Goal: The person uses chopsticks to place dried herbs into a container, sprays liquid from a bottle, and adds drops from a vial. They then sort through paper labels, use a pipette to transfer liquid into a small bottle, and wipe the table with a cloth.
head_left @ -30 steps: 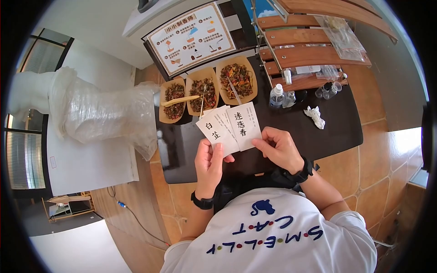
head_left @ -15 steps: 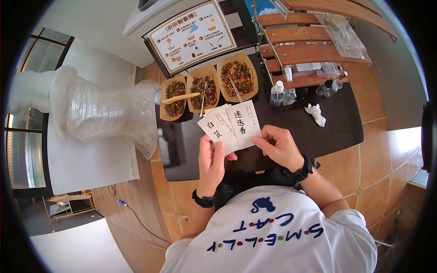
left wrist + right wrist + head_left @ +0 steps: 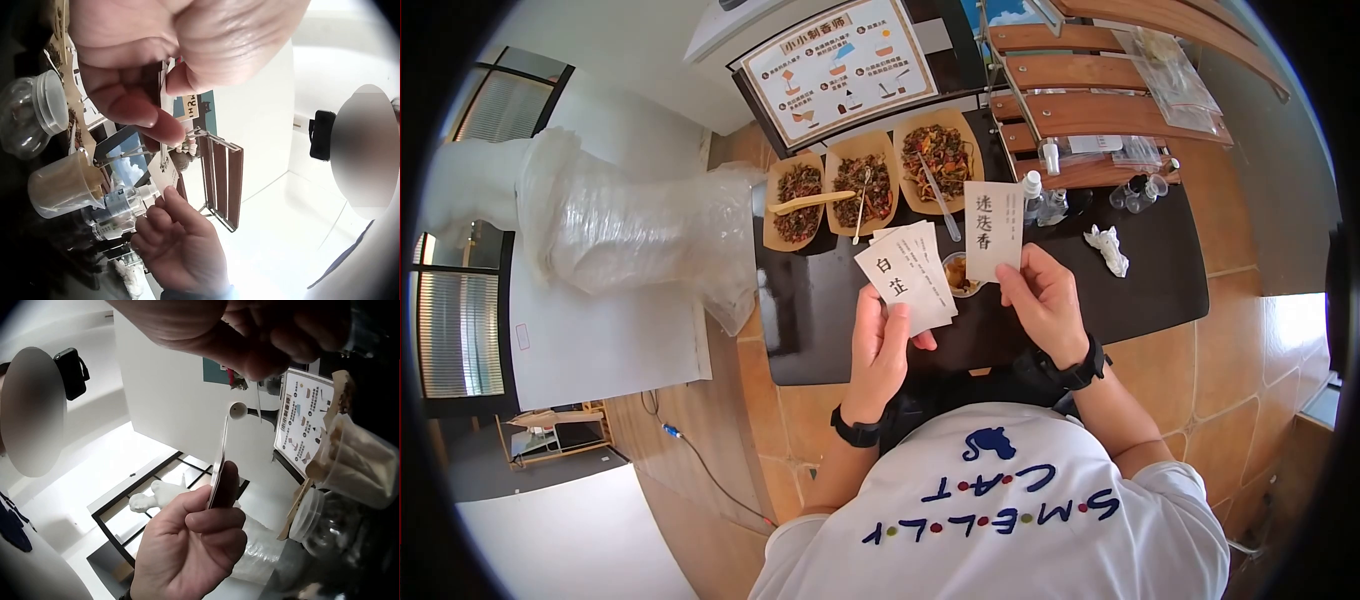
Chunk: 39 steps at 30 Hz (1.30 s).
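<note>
My left hand [image 3: 882,345] holds a small fan of white printed cards [image 3: 907,285] between thumb and fingers, the front one bearing large dark characters. To its right, my right hand [image 3: 1048,305] pinches a single white card [image 3: 992,225] upright by its lower edge, apart from the fan. In the left wrist view the stack [image 3: 164,103] shows edge-on in the left hand. Behind the gap between the hands stands a small clear cup [image 3: 958,285] with brownish contents, partly hidden by the single card. A clear lidded jar [image 3: 25,119] shows beside a plastic cup [image 3: 59,187].
Three paper trays [image 3: 905,195] of dried herbs line the back of the dark table [image 3: 820,330], with wooden tongs [image 3: 810,202] and a dropper [image 3: 941,190] across them. A printed sign [image 3: 840,75] stands behind. Right are small bottles [image 3: 1140,195], crumpled tissue [image 3: 1108,250] and a slatted shelf [image 3: 1090,115].
My right hand has drawn one card away from the fan to the right and raised it slightly. The left hand keeps the remaining cards. The cup behind has come into view.
</note>
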Each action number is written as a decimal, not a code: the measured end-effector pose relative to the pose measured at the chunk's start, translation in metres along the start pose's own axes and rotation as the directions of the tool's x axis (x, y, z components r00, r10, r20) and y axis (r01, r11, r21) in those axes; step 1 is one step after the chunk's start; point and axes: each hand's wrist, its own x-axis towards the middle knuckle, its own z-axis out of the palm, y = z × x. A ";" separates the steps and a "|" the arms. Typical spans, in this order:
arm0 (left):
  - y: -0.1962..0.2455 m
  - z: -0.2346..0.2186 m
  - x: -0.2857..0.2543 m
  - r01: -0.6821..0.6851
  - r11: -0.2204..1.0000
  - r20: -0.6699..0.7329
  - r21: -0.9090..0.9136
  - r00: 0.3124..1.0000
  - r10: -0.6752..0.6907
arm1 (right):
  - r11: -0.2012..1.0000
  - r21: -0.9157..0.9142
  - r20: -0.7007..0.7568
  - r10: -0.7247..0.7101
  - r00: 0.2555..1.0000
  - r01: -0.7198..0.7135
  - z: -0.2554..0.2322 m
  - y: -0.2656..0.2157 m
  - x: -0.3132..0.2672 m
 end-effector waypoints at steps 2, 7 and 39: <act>-0.001 0.002 0.000 0.009 1.000 0.018 -0.006 1.000 -0.009 | 1.000 0.010 0.004 -0.010 1.000 0.009 0.002 -0.002 -0.002; -0.005 0.002 0.002 0.029 0.997 0.050 0.073 0.998 -0.032 | 0.994 0.053 0.245 0.084 0.966 -0.100 0.009 -0.013 -0.007; -0.006 0.003 -0.002 0.018 0.995 0.056 0.100 0.998 -0.024 | 1.000 0.004 0.125 0.027 0.992 -0.027 0.004 0.007 0.000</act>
